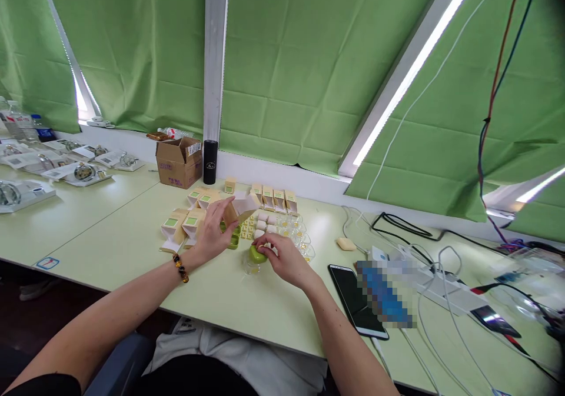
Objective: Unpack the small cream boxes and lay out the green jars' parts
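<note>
My left hand (214, 231), with a beaded bracelet on its wrist, holds a small open cardboard box (242, 206) tilted above the table. Between the fingers of my right hand (285, 259) is a small round green object (256, 255), whose exact kind I cannot make out. It sits just over or in a clear dish (251, 266) on the table. Behind my hands are several green containers (234, 239), small yellowish pieces (248, 229), whitish short cylinders (261, 225) and clear cups (295, 226).
More small boxes (173, 225) stand at left and in a row (279, 200) behind. A carton (179, 163) and a black bottle (210, 162) stand near the wall. To the right lie a phone (353, 302), a power strip (441, 287) and tangled cables; packaged items (82, 172) lie far left.
</note>
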`<action>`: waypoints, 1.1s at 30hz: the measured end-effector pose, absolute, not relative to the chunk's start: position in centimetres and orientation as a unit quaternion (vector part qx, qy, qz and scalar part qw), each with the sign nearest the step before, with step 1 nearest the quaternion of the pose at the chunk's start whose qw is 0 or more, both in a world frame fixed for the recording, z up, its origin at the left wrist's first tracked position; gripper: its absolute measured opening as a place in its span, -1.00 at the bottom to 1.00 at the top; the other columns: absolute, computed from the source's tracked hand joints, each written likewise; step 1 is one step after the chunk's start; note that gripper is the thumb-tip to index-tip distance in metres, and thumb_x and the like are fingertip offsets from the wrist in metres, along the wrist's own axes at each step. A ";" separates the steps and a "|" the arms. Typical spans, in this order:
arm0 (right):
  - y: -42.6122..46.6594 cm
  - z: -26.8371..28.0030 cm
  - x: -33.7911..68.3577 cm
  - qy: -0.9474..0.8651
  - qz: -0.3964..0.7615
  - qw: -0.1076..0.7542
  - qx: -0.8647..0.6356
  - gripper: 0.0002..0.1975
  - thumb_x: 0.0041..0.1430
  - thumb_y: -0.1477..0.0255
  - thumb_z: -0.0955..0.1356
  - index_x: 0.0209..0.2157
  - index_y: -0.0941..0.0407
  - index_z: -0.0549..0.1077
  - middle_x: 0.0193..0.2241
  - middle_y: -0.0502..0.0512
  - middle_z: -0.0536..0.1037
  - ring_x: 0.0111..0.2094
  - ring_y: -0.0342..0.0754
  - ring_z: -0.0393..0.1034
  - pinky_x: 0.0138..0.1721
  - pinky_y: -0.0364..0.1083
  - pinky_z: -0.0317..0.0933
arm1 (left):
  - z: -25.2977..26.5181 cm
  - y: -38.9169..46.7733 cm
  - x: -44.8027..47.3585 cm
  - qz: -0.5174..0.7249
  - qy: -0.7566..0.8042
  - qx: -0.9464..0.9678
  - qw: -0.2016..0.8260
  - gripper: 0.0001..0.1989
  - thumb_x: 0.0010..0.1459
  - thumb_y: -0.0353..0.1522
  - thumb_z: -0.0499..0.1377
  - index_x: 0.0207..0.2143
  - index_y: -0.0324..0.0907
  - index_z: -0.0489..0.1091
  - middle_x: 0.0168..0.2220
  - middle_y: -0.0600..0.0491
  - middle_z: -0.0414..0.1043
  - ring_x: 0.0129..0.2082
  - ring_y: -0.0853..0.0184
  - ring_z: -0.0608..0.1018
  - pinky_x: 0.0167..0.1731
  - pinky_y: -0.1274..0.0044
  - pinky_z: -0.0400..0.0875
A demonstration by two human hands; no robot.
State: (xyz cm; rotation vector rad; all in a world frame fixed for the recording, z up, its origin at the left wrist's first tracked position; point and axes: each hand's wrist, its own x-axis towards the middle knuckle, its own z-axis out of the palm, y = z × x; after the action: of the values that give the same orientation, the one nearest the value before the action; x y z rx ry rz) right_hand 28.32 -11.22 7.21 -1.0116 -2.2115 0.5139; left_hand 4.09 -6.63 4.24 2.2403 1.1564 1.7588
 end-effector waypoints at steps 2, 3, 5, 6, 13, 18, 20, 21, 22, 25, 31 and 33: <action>-11.1 6.8 28.1 -0.852 0.186 0.304 -0.385 -0.83 0.38 0.55 0.30 -0.22 0.04 0.51 -0.19 0.07 0.66 -0.17 0.00 0.52 -0.11 -0.03 0.31 | 4.2 -6.6 4.2 0.584 0.371 0.716 0.090 -0.38 0.32 -0.34 0.22 0.39 -0.03 0.20 0.27 -0.14 0.33 0.25 0.09 0.41 0.12 0.26 0.52; -11.0 6.6 28.0 -0.855 0.180 0.298 -0.385 -0.82 0.39 0.56 0.30 -0.22 0.04 0.51 -0.19 0.07 0.66 -0.17 -0.01 0.52 -0.11 -0.04 0.31 | 4.2 -6.6 4.2 0.590 0.369 0.708 0.120 -0.38 0.33 -0.32 0.22 0.40 -0.03 0.20 0.28 -0.14 0.32 0.24 0.10 0.42 0.06 0.30 0.56; -11.0 6.4 27.9 -0.861 0.160 0.287 -0.389 -0.80 0.38 0.59 0.29 -0.21 0.04 0.51 -0.20 0.06 0.66 -0.17 -0.01 0.51 -0.12 -0.06 0.29 | 4.2 -6.6 4.4 0.603 0.361 0.690 0.174 -0.38 0.33 -0.28 0.23 0.40 -0.05 0.21 0.26 -0.15 0.33 0.21 0.11 0.44 -0.04 0.36 0.60; -11.0 6.4 27.9 -0.863 0.149 0.280 -0.392 -0.79 0.38 0.60 0.29 -0.21 0.05 0.52 -0.21 0.06 0.66 -0.17 -0.01 0.50 -0.13 -0.07 0.29 | 4.2 -6.5 4.4 0.608 0.356 0.682 0.199 -0.37 0.33 -0.26 0.24 0.40 -0.07 0.21 0.24 -0.16 0.35 0.19 0.11 0.45 -0.06 0.38 0.61; -11.0 5.9 27.6 -0.873 0.101 0.229 -0.419 -0.82 0.38 0.59 0.32 -0.19 0.07 0.54 -0.23 0.08 0.65 -0.17 -0.01 0.50 -0.17 -0.10 0.24 | 4.2 -6.0 4.7 0.624 0.258 0.596 0.435 -0.29 0.29 -0.13 0.29 0.39 -0.13 0.17 0.17 -0.17 0.46 0.15 0.10 0.53 0.08 0.29 0.55; -11.3 6.2 27.4 -0.869 0.090 0.210 -0.440 -0.82 0.37 0.58 0.32 -0.19 0.07 0.55 -0.24 0.08 0.63 -0.20 -0.03 0.48 -0.21 -0.12 0.20 | 4.3 -6.2 4.5 0.581 0.215 0.522 0.586 -0.33 0.28 -0.09 0.29 0.36 -0.01 0.21 0.17 -0.12 0.49 0.09 0.05 0.60 -0.03 0.24 0.61; -11.3 6.3 27.4 -0.866 0.079 0.202 -0.450 -0.82 0.36 0.59 0.32 -0.19 0.07 0.55 -0.25 0.08 0.62 -0.23 -0.04 0.47 -0.25 -0.12 0.16 | 4.5 -6.3 4.5 0.573 0.199 0.513 0.608 -0.39 0.27 -0.09 0.31 0.29 -0.03 0.28 0.16 -0.12 0.50 0.05 0.06 0.62 -0.08 0.24 0.63; -11.3 6.3 27.3 -0.867 0.071 0.199 -0.451 -0.82 0.36 0.58 0.32 -0.20 0.07 0.55 -0.26 0.08 0.62 -0.24 -0.04 0.47 -0.26 -0.12 0.15 | 4.5 -6.4 4.5 0.570 0.192 0.512 0.614 -0.42 0.28 -0.09 0.31 0.27 -0.04 0.31 0.16 -0.12 0.50 0.03 0.07 0.63 -0.09 0.24 0.63; -11.3 6.3 27.3 -0.869 0.063 0.196 -0.450 -0.83 0.36 0.58 0.32 -0.20 0.08 0.55 -0.26 0.09 0.62 -0.25 -0.03 0.47 -0.27 -0.11 0.13 | 4.6 -6.4 4.5 0.568 0.187 0.510 0.618 -0.44 0.28 -0.10 0.30 0.25 -0.05 0.33 0.16 -0.12 0.51 0.02 0.08 0.64 -0.11 0.25 0.64; -11.4 6.2 27.2 -0.878 0.051 0.189 -0.437 -0.85 0.34 0.57 0.34 -0.22 0.08 0.55 -0.28 0.10 0.63 -0.25 0.00 0.47 -0.28 -0.09 0.11 | 4.7 -6.5 4.6 0.565 0.180 0.507 0.625 -0.49 0.29 -0.10 0.30 0.20 -0.05 0.36 0.15 -0.12 0.52 -0.02 0.11 0.64 -0.13 0.24 0.63; -11.7 6.2 27.3 -0.861 0.088 0.258 -0.431 -0.82 0.26 0.47 0.40 -0.09 0.05 0.51 -0.19 0.12 0.63 -0.18 0.06 0.49 -0.18 -0.03 0.23 | 4.5 -6.5 4.6 0.547 0.187 0.504 0.642 -0.48 0.28 -0.06 0.29 0.20 -0.06 0.38 0.09 -0.14 0.55 -0.08 0.12 0.65 -0.15 0.27 0.61; -11.7 6.4 27.2 -0.829 0.131 0.331 -0.431 -0.83 0.29 0.42 0.39 -0.08 0.04 0.51 -0.14 0.14 0.63 -0.14 0.06 0.49 -0.13 -0.01 0.27 | 4.4 -6.6 4.5 0.539 0.190 0.500 0.651 -0.45 0.25 -0.06 0.31 0.21 -0.06 0.40 0.08 -0.13 0.56 -0.09 0.15 0.64 -0.17 0.33 0.58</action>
State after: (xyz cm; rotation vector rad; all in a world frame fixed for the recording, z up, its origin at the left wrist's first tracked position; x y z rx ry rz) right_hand 27.24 -11.68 6.42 -1.1278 -2.1679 0.3415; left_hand 4.48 -6.56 4.39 1.1347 0.4307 1.2229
